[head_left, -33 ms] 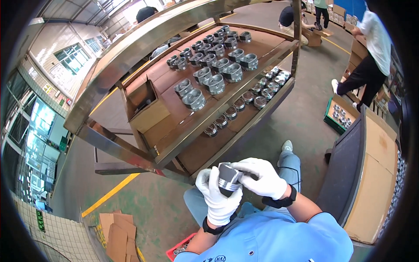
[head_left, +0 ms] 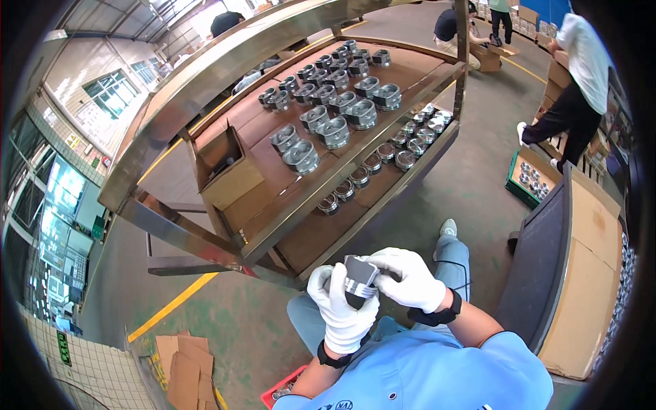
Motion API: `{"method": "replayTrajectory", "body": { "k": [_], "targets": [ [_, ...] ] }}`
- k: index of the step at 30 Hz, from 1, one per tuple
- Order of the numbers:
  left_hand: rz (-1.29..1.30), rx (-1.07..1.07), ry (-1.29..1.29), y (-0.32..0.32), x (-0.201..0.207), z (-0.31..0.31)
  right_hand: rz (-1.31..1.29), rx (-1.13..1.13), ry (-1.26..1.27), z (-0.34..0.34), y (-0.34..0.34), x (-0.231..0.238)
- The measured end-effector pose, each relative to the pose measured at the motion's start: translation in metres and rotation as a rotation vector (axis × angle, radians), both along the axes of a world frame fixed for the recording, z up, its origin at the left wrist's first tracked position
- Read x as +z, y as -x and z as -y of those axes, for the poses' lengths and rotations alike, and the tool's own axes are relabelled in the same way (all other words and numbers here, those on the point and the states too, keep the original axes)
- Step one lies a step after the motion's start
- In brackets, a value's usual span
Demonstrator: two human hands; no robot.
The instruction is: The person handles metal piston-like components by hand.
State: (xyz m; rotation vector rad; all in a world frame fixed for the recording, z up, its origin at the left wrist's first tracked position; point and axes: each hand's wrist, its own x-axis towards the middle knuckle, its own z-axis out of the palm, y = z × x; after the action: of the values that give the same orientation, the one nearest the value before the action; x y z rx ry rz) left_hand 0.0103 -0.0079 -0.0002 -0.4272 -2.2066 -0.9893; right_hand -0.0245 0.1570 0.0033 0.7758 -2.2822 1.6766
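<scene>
A metal piston [head_left: 361, 271] with a dark coated skirt and bright ring grooves is held in front of my lap. My left hand [head_left: 339, 316], in a white glove, wraps its fingers round the piston from the left and below. My right hand [head_left: 410, 277], gloved too, pinches the piston's right side. Just beyond them, several pistons [head_left: 335, 132] stand in rows on the upper shelf of a metal rack [head_left: 273, 239]. More pistons [head_left: 405, 160] stand on the lower shelf.
An open cardboard box [head_left: 234, 190] sits at the shelf's left end. A red tray [head_left: 268, 397] is low by my left arm; flattened cardboard [head_left: 183, 379] lies on the floor. At right are a dark cart [head_left: 536, 263], a green crate [head_left: 519, 195] with pistons, and a person [head_left: 589, 75].
The piston has turned slightly between my hands, showing more of its dark skirt. Both hands keep nearly the same place.
</scene>
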Motion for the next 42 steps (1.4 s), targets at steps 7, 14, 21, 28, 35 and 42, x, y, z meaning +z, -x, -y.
{"method": "replayTrajectory", "body": {
  "k": [7,14,21,28,35,42],
  "targets": [
    [0.199,-0.144,-0.235,0.0,-0.011,0.01,0.258,-0.005,0.127,-0.003,0.001,-0.005],
    [1.22,-1.212,-1.598,0.001,-0.014,0.023,0.073,0.028,-0.014,-0.004,0.007,0.004],
    [0.937,-0.856,-1.495,-0.003,0.0,0.014,-0.025,-0.228,0.059,-0.001,-0.001,0.002],
    [0.582,-0.513,-1.012,0.0,-0.003,0.007,0.18,-0.046,0.174,-0.003,-0.011,0.0],
    [0.748,-0.653,-1.328,-0.003,0.012,0.011,-0.085,-0.005,0.15,0.003,-0.009,0.009],
    [0.641,-0.733,-1.329,0.0,0.001,0.017,-0.202,0.032,0.052,0.007,-0.014,0.025]
  ]
}}
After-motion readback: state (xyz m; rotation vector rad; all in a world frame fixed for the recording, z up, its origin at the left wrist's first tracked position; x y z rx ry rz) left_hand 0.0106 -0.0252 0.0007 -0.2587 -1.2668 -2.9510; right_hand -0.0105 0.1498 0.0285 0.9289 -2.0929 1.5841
